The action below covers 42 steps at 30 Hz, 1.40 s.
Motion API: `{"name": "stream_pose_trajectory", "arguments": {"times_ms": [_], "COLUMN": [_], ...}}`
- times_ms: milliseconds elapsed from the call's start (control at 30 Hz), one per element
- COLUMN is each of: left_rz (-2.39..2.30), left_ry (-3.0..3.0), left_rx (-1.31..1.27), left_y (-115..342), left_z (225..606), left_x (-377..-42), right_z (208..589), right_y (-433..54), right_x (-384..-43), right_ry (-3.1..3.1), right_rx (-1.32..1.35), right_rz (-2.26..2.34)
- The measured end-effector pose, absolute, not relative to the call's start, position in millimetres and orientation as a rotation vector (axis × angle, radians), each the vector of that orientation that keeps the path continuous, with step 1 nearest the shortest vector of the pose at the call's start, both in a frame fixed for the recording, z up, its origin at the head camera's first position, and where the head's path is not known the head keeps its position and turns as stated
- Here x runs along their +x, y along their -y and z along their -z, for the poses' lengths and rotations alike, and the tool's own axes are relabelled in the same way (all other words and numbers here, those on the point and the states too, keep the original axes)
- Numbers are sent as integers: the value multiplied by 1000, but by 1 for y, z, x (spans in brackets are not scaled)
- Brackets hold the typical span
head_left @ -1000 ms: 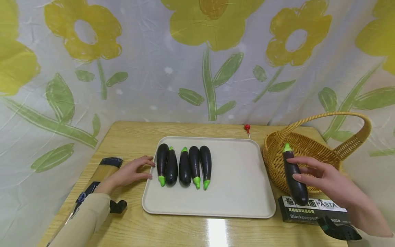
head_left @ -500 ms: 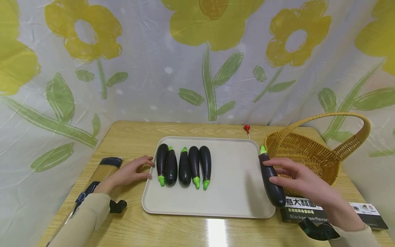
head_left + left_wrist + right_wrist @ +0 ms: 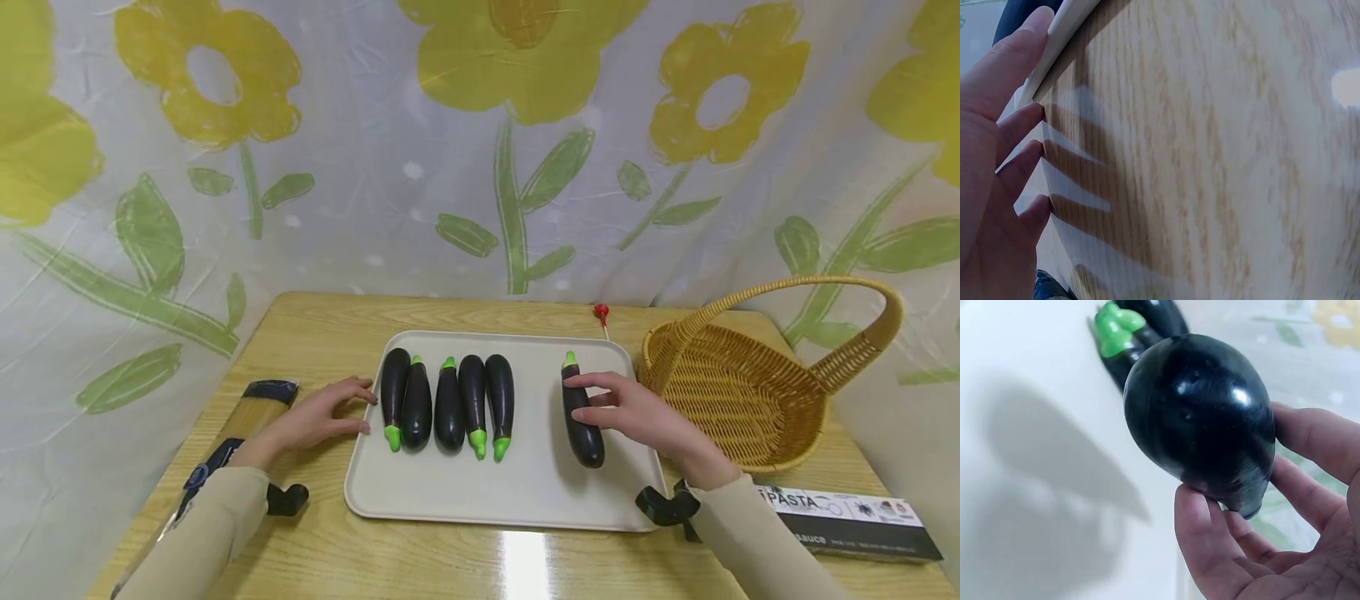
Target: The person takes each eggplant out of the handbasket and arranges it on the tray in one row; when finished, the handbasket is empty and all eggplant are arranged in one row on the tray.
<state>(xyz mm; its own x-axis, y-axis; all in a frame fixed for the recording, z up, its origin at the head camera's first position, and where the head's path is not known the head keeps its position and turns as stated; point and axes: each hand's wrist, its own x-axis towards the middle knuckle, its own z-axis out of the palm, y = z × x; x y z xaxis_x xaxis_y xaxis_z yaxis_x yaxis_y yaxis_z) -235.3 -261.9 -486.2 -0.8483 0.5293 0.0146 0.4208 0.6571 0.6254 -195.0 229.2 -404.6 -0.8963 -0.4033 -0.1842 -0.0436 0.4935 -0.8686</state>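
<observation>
My right hand [image 3: 633, 410] pinches a dark purple eggplant [image 3: 579, 421] by its side, over the right part of the white tray [image 3: 540, 492]. Its green stem end points to the back. In the right wrist view the rounded end of this eggplant [image 3: 1200, 406] faces the camera, and its shadow falls on the tray. Several other eggplants [image 3: 450, 408] lie side by side in the tray's left half, some with stems toward the front and some toward the back. My left hand [image 3: 318, 421] rests at the tray's left edge, fingers spread and loosely bent, fingertips right at the rim.
A wicker basket [image 3: 738, 417] with a tall handle stands right of the tray. In front of it lies a black pasta box [image 3: 855, 525], partly behind the right sleeve. A pasta packet [image 3: 247, 417] lies at the left, under the left forearm. A red-headed stick [image 3: 601, 313] is behind the tray.
My right hand has carried the eggplant leftward from over the basket to over the tray's right part. The left hand and the row of eggplants have stayed in place.
</observation>
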Motion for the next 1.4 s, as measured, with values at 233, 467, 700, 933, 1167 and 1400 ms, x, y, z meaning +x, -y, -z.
{"name": "stream_pose_trajectory", "arguments": {"times_ms": [233, 467, 700, 933, 1167, 1400], "left_rz": [-948, -953, -952, -956, -959, -958], "left_ry": [-2706, -2706, -2702, -2697, -2695, -2694], "left_rx": [782, 778, 784, 785, 782, 777], "left_y": [262, 262, 262, 261, 262, 263], "left_z": [486, 487, 486, 485, 486, 488], "left_x": [-235, -236, -236, -235, -236, -237], "right_z": [430, 444, 451, 450, 451, 450], "right_y": [-198, -176, -165, -162, -162, -163], "right_x": [-225, -240, -247, -243, -235, -229], "right_ry": [-2386, -2460, -2480, -2481, -2402, -2376], "right_rx": [-454, -493, -474, -439, -391, -356], "right_rz": [1289, 1213, 1236, 1243, 1316, 1363]}}
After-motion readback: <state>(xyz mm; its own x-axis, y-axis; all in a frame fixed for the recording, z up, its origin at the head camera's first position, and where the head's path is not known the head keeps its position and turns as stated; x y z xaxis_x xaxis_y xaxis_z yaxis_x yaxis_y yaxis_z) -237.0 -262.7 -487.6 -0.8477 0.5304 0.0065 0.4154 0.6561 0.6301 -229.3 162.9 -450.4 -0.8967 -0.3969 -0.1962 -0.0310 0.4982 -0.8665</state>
